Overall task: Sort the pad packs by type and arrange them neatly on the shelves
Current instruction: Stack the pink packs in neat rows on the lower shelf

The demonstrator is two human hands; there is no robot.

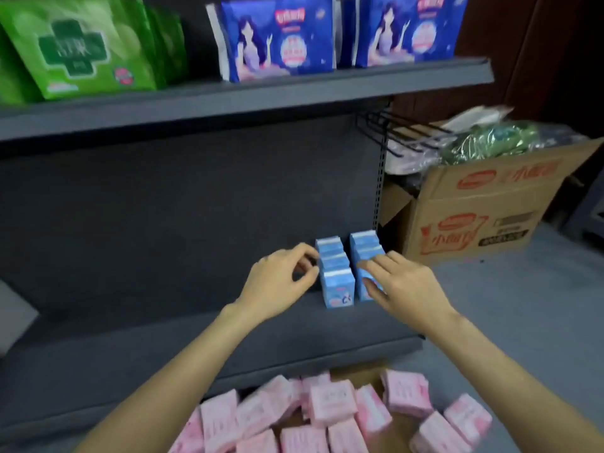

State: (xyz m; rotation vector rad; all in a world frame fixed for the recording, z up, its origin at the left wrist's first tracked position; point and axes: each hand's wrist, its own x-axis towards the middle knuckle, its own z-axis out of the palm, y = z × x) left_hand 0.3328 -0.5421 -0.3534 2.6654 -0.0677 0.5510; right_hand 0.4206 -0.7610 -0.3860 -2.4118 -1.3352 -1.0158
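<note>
Small light-blue pad packs stand in two short rows (338, 282) at the right end of the lower grey shelf (163, 328). My left hand (281, 282) touches the left side of the left row with its fingers curled. My right hand (402, 286) lies with straight fingers on the front pack of the right row (364, 256). Several pink pad packs (330, 407) lie loose in a box below the shelf. On the upper shelf (228, 99) stand green packs (78, 47) at the left and dark-blue packs (277, 37) at the right.
An open cardboard box (474, 210) with bagged goods stands on the floor right of the shelf. Black wire hooks (402, 132) stick out from the shelf's right upright. The left and middle of the lower shelf hold nothing.
</note>
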